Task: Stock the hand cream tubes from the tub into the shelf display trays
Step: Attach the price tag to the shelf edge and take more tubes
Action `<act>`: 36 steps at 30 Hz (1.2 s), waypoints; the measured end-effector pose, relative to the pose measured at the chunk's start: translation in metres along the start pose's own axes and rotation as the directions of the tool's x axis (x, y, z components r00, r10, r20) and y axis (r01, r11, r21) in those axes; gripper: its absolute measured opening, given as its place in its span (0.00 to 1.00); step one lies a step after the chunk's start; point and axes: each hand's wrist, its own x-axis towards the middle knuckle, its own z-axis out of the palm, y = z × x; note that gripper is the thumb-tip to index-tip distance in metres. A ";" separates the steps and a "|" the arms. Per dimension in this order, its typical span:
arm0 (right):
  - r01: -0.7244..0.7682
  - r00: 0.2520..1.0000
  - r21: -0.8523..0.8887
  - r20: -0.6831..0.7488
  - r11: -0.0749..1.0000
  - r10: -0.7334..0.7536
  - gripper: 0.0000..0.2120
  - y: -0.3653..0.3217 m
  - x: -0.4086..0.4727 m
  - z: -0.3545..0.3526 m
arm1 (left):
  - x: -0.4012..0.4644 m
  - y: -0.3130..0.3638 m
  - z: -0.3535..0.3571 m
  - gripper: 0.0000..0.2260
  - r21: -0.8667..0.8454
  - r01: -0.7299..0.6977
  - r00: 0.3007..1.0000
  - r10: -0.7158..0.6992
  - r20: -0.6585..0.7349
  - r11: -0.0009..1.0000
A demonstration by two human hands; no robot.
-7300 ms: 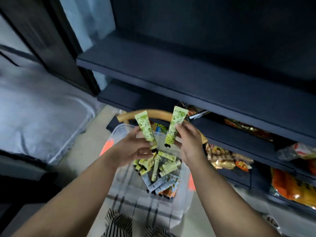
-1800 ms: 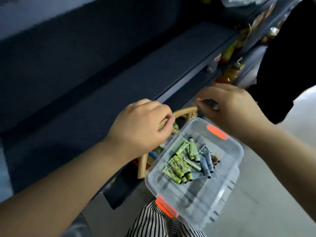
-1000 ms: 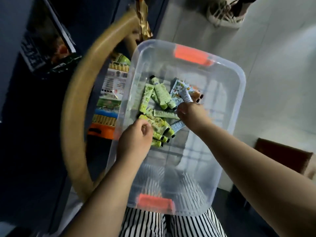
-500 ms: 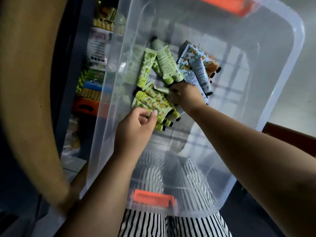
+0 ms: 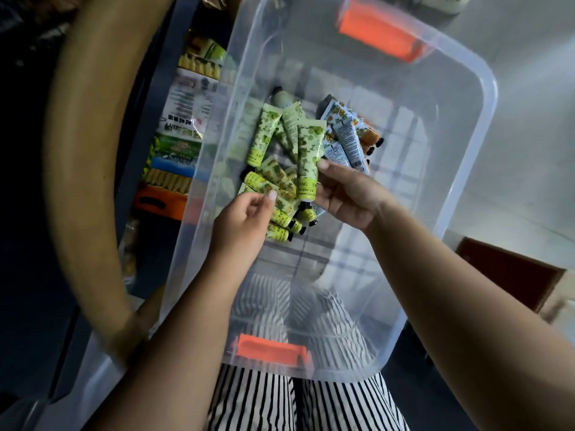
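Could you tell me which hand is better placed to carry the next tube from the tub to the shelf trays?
Right. The right hand already holds a green tube lifted off the pile, while the left hand only pinches at the yellow-green tubes lying in the tub.

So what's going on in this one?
A person is picking hand cream tubes out of a clear plastic tub resting on their lap. The right hand grips a green tube, lifted clear of the pile. The left hand pinches at a yellow-green tube in the pile. Blue-and-orange tubes lie untouched further back. No tube has reached the shelf yet.
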 end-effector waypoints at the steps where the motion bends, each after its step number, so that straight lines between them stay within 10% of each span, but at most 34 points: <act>1: 0.022 1.000 0.019 -0.012 1.000 -0.022 0.28 0.004 -0.002 -0.003 | 0.002 0.001 0.002 0.08 -0.014 0.000 1.000 0.000 -0.007 1.000; 8: 0.292 0.956 0.261 -0.077 0.920 -0.282 0.22 0.002 -0.032 -0.015 | 0.059 0.014 0.032 0.10 -0.221 0.109 0.994 -0.104 0.032 0.969; 21: 0.368 0.915 0.324 -0.294 0.872 -0.277 0.18 0.005 -0.033 -0.007 | 0.137 0.042 0.089 0.23 0.069 0.113 0.976 -0.098 -0.196 0.991; 25: 0.366 0.912 0.294 -0.302 0.883 -0.277 0.20 0.007 -0.040 -0.007 | 0.132 0.043 0.087 0.17 -0.167 0.167 0.966 -0.196 -0.171 0.972; 31: 0.397 0.906 0.240 -0.258 0.886 -0.336 0.18 -0.004 -0.053 -0.004 | 0.086 0.049 0.047 0.17 -0.085 -0.095 0.936 0.060 -0.346 0.992; 36: 0.414 0.903 0.204 -0.210 0.887 -0.374 0.19 -0.011 -0.060 0.003 | 0.056 0.063 0.023 0.07 -0.632 -0.137 0.988 0.060 -0.142 0.763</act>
